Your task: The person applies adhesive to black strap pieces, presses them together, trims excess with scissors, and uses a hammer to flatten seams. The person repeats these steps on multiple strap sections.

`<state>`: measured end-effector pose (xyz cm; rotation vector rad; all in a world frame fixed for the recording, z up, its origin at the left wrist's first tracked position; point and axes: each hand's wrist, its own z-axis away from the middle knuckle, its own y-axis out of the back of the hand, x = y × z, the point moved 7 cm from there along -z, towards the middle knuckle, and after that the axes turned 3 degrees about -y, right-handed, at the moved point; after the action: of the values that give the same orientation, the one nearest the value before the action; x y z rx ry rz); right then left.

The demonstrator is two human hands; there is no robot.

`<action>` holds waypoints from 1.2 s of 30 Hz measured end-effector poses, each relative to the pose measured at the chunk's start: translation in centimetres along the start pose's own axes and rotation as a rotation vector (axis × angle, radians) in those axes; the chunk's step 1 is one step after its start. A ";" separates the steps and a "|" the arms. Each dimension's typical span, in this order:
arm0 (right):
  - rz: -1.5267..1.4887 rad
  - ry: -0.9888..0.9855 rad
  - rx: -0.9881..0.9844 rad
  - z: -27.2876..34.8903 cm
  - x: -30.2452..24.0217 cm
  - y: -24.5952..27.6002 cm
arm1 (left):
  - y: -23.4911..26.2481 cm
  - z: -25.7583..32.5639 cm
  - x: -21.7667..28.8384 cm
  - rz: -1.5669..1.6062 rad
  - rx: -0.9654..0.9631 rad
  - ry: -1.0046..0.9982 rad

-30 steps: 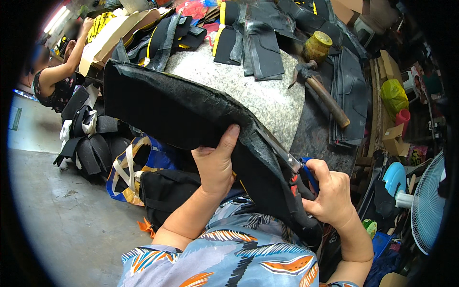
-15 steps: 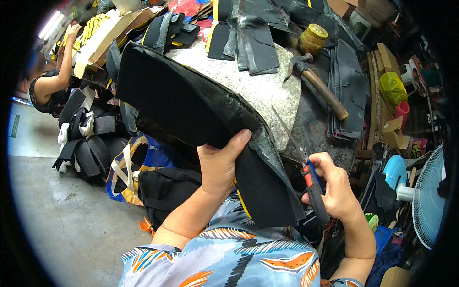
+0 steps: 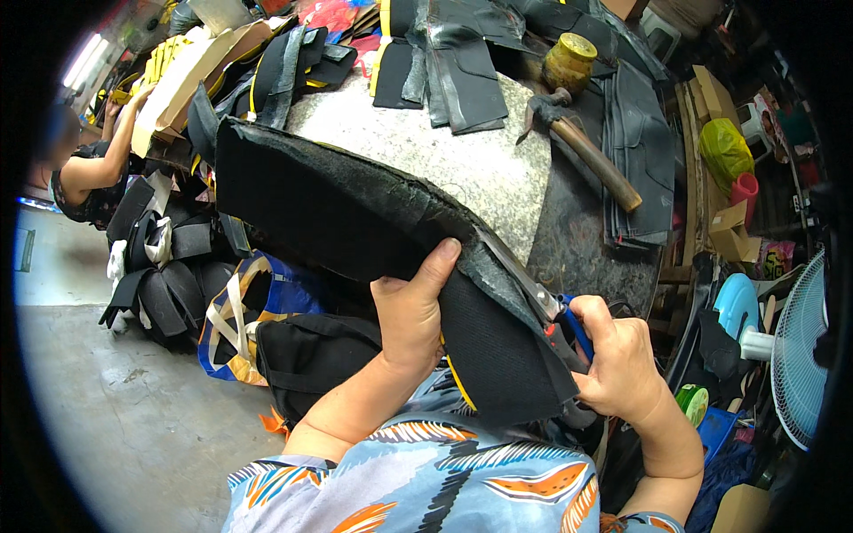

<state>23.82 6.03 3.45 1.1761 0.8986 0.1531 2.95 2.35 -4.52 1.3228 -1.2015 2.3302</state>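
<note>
A long, folded black fabric-like panel (image 3: pixel 329 213) with a grey, scuffed seam along its upper edge slants across the middle. My left hand (image 3: pixel 410 320) grips it near the centre, thumb on top and fingers hidden beneath. In my right hand (image 3: pixel 622 360) is a pair of scissors (image 3: pixel 530 289) with red, blue and black handles. Their blades lie along the panel's grey edge, right of my left thumb; the panel partly covers them, so I cannot tell how far they are apart. A strip of yellow edging (image 3: pixel 462 385) shows on the panel's near side.
Beyond the panel are a speckled stone slab (image 3: pixel 355 115), a hammer (image 3: pixel 593 160), a yellowish jar (image 3: pixel 569 64) and stacked black pieces (image 3: pixel 638 151). A fan (image 3: pixel 800 351) stands at right. Bags, including a black bag (image 3: pixel 311 360), sit at left. Another person (image 3: pixel 89 182) works at far left.
The scissors have moved from beside the panel onto its grey edge, their blades now along it. The panel's far left end has dropped slightly, and my left hand keeps its grip.
</note>
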 end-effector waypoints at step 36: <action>-0.084 -0.019 -0.013 0.8 0.2 -0.6 | 0.4 1.0 -1.0 -0.043 -0.023 0.007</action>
<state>24.27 5.29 2.93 1.1243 0.9272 0.0798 3.91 1.54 -5.26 1.3185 -1.1819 2.2830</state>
